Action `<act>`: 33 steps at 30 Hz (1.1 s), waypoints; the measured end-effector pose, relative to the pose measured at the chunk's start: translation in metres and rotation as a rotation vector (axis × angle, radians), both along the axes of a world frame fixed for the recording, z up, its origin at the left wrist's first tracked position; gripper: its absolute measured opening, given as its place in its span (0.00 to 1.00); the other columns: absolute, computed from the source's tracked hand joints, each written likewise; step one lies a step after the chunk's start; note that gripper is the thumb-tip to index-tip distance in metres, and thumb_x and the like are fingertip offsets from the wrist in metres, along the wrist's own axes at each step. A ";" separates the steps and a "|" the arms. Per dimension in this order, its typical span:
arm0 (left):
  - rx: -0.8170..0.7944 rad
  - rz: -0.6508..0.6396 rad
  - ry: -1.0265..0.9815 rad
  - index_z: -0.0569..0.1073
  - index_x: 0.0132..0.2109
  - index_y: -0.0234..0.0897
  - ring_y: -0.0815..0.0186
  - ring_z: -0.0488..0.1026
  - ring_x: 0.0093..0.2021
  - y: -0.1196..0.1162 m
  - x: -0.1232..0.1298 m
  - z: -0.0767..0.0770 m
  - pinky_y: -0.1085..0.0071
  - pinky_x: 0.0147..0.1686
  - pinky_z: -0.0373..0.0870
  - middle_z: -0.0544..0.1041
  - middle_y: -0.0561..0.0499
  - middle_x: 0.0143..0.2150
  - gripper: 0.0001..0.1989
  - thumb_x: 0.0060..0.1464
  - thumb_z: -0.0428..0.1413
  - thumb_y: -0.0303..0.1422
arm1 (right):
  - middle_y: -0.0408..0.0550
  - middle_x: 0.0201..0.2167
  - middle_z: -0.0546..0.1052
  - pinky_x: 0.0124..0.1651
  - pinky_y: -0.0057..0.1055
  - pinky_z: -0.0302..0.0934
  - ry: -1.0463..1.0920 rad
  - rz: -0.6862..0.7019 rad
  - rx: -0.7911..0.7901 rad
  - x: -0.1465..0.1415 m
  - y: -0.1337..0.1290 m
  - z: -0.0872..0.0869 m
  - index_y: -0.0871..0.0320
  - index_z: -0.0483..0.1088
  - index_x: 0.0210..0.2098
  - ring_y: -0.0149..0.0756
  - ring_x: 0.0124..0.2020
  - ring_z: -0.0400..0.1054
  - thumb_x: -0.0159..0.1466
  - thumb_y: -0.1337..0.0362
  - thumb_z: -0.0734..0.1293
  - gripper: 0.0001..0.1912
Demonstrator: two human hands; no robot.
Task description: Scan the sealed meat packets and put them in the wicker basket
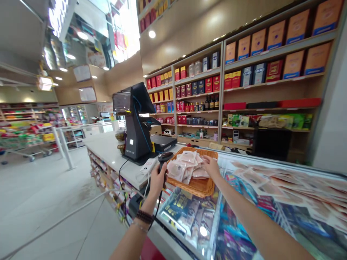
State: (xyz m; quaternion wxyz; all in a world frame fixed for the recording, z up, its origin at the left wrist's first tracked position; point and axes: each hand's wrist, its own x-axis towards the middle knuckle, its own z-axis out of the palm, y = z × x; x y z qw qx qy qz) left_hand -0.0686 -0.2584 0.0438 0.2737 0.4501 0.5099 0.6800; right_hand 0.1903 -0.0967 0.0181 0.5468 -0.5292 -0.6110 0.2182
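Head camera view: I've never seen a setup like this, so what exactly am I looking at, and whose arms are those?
This single picture comes from a camera worn on a person's head, looking forward and down, so the two bare arms are that person's own. There is no robot here. The left hand grips a handheld barcode scanner. The right hand is at the edge of a wicker basket, which holds sealed plastic packets. The basket sits on a glass-topped display case. Beyond it, a black point-of-sale terminal stands on a white checkout counter, with shop shelves of boxed goods behind.
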 end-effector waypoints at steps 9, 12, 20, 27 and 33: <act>0.083 -0.328 -0.018 0.73 0.33 0.40 0.72 0.67 0.18 0.007 0.086 -0.006 0.76 0.17 0.61 0.74 0.55 0.24 0.39 0.49 0.69 0.73 | 0.53 0.50 0.90 0.66 0.49 0.76 -0.100 -0.260 0.034 0.172 -0.065 -0.023 0.53 0.85 0.45 0.49 0.51 0.85 0.64 0.67 0.66 0.16; 0.101 -0.423 -0.036 0.73 0.34 0.40 0.73 0.65 0.16 0.008 0.134 -0.004 0.75 0.16 0.58 0.73 0.56 0.24 0.38 0.50 0.68 0.73 | 0.53 0.50 0.90 0.68 0.51 0.74 -0.189 -0.421 0.031 0.243 -0.094 -0.022 0.53 0.85 0.49 0.51 0.55 0.84 0.65 0.67 0.65 0.19; 0.051 -0.698 -0.058 0.72 0.33 0.40 0.74 0.65 0.16 0.007 0.244 -0.010 0.75 0.17 0.58 0.75 0.55 0.26 0.39 0.46 0.69 0.73 | 0.71 0.69 0.80 0.77 0.66 0.61 -0.436 -0.896 -0.070 0.367 -0.176 -0.025 0.63 0.81 0.66 0.67 0.75 0.69 0.71 0.60 0.66 0.28; -0.018 -0.743 -0.053 0.73 0.32 0.40 0.73 0.66 0.17 0.012 0.282 -0.042 0.75 0.18 0.57 0.75 0.54 0.26 0.39 0.49 0.69 0.73 | 0.73 0.78 0.71 0.70 0.91 0.52 -0.319 -1.041 -0.381 0.383 -0.201 -0.056 0.50 0.79 0.73 0.83 0.81 0.58 0.75 0.43 0.63 0.34; -0.024 -0.726 -0.054 0.74 0.32 0.40 0.72 0.67 0.17 0.014 0.285 -0.053 0.74 0.19 0.58 0.75 0.54 0.25 0.38 0.50 0.68 0.73 | 0.70 0.73 0.77 0.71 0.84 0.56 -0.431 -1.009 -0.303 0.363 -0.191 -0.067 0.48 0.79 0.73 0.79 0.75 0.67 0.76 0.43 0.63 0.33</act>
